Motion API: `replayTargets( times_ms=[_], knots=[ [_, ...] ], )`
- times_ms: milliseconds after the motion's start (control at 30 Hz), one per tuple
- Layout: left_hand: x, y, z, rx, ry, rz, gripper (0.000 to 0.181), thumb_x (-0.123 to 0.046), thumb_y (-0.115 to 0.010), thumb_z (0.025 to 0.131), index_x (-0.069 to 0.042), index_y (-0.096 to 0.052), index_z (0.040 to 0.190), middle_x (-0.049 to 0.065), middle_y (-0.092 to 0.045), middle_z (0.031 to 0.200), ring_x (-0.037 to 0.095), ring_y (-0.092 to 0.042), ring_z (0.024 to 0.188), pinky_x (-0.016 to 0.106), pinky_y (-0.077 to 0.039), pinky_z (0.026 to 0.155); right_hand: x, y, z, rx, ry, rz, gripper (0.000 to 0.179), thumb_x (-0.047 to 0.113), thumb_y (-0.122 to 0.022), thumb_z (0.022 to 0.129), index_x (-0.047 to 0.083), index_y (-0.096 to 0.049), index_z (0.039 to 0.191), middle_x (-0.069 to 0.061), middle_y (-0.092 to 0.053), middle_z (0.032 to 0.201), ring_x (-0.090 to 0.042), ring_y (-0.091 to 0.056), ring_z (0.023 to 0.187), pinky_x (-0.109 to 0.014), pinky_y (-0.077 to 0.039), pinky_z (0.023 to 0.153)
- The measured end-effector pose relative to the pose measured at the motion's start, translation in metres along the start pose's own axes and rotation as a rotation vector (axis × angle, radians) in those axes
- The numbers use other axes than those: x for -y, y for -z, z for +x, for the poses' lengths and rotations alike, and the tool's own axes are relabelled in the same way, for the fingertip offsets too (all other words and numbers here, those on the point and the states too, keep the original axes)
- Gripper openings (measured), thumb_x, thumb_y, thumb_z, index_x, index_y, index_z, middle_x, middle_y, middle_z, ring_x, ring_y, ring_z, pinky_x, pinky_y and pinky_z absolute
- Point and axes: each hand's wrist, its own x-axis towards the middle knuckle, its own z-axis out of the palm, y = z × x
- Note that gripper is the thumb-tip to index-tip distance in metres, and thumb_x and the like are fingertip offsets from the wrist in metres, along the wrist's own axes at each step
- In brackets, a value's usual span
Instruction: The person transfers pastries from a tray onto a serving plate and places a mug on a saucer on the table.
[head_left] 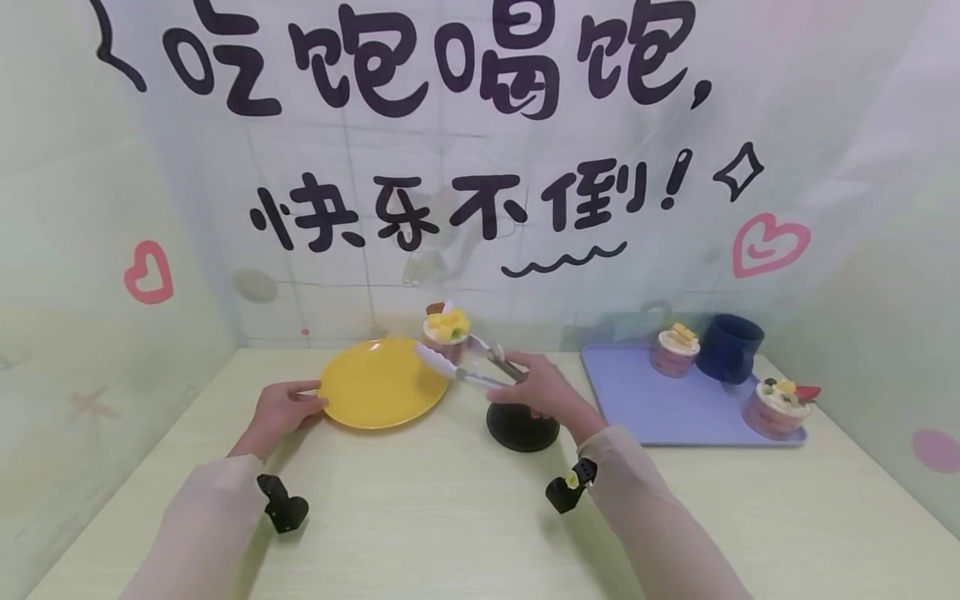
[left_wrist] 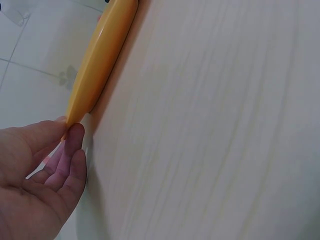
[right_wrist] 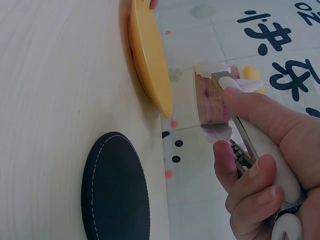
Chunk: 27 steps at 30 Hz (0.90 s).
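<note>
Gleaming round yellow plate [head_left: 382,385], white-tipped metal tongs [head_left: 472,377]

The head view is bright, with soft, even light that washes out the upper right of the wall [head_left: 862,150]. Faint, blurry-edged shadows fall on the table [head_left: 420,517] along the inner sides of both sleeves [head_left: 202,517]. The yellow plate [head_left: 382,383] carries a mild sheen. The pale tips of the tongs [head_left: 433,362] look smeared, and fine detail is soft. The left wrist view is dimmer and greyer, darkening toward the lower right, with blurred wood grain. In the right wrist view, stitching on the black coaster [right_wrist: 117,185] remains legible.
</note>
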Motion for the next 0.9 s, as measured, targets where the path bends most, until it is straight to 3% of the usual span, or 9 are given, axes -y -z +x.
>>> replayTargets(
  times_ms=[400,633,900],
  knots=[
    [0.002,0.0,0.002,-0.013,-0.005,0.026,0.052,-0.012,-0.062,0.087,0.011,-0.043,0.129,0.026,-0.061,0.107,0.009,-0.061,0.074,0.022,-0.053,0.067,0.005,-0.01,0.006,0.036,0.033,-0.031,0.072,0.032,-0.077,0.073,0.026,-0.044,0.137,-0.008,-0.057,0.072,-0.015,-0.04,0.038,-0.024,-0.035,0.034],
    [0.0,-0.001,0.0,-0.012,0.0,0.066,0.051,-0.014,-0.06,0.088,0.01,-0.042,0.13,0.028,-0.057,0.114,0.019,-0.062,0.086,0.025,-0.053,0.072,0.01,-0.013,0.009,0.049,0.018,-0.037,0.074,0.032,-0.076,0.074,0.027,-0.042,0.139,-0.009,-0.058,0.075,-0.015,-0.041,0.039,-0.025,-0.034,0.034],
    [-0.001,0.0,-0.003,-0.012,-0.004,0.073,0.051,-0.014,-0.06,0.088,0.01,-0.043,0.13,0.027,-0.057,0.114,0.022,-0.062,0.09,0.028,-0.052,0.074,0.019,-0.017,0.009,0.072,0.064,-0.031,0.08,0.032,-0.076,0.073,0.022,-0.037,0.142,-0.014,-0.059,0.101,-0.015,-0.04,0.039,-0.024,-0.035,0.035]
  ],
)
